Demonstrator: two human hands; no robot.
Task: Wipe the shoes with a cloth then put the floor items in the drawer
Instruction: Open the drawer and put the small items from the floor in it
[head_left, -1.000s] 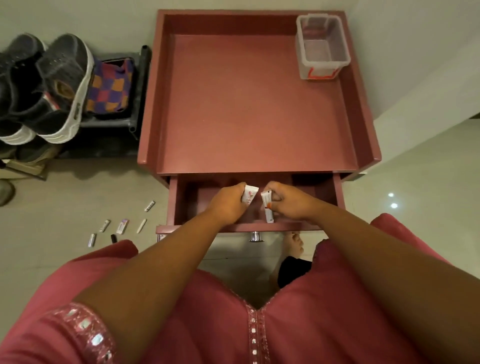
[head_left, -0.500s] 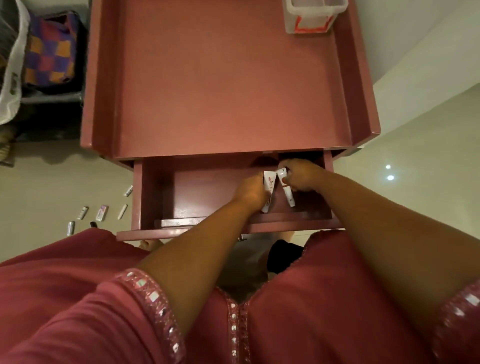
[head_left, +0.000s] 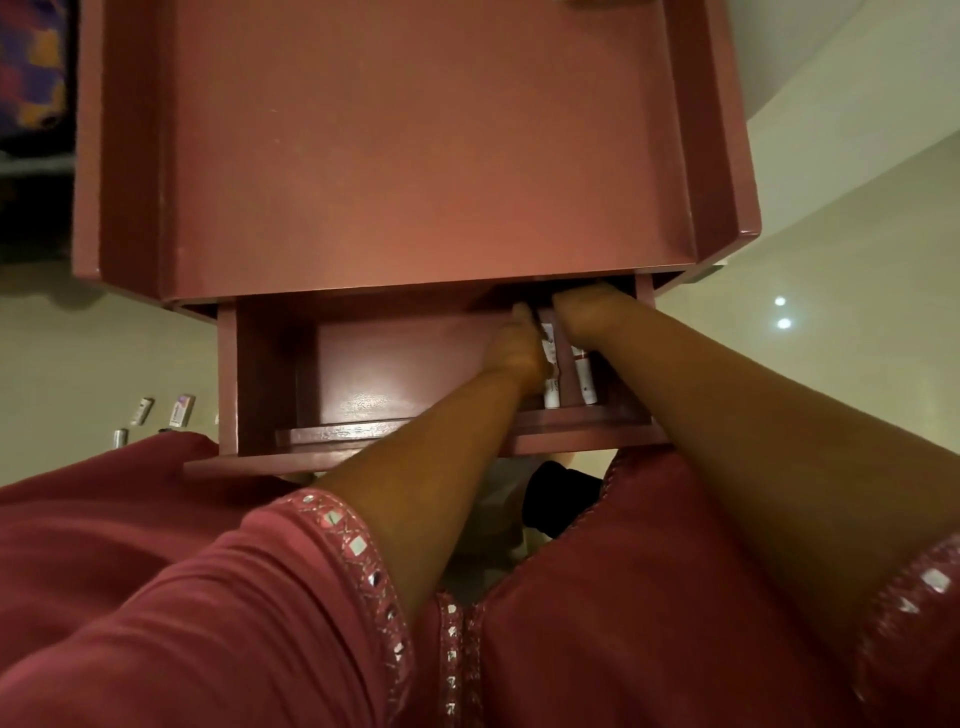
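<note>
The dark pink drawer (head_left: 363, 374) of the cabinet (head_left: 415, 156) stands pulled out. Both my hands reach into its right back corner. My left hand (head_left: 517, 351) grips a small white tube (head_left: 549, 382) that lies lengthwise on the drawer floor. My right hand (head_left: 584, 317) holds the top of a second white tube (head_left: 586, 376) just to the right of the first. The fingertips of both hands are hidden under the cabinet top. Several small items (head_left: 182, 409) lie on the floor to the left of the drawer. No shoes are in view.
A checkered cloth (head_left: 31, 67) shows at the top left edge. My knees in pink fabric (head_left: 208, 597) fill the bottom of the view, close under the drawer front (head_left: 291, 464). Pale floor (head_left: 831, 312) lies to the right of the cabinet.
Both hands have moved deeper and to the right inside the drawer with the tubes, which now lie low on its floor. The view has tilted down; shoes and the clear box have left the frame.
</note>
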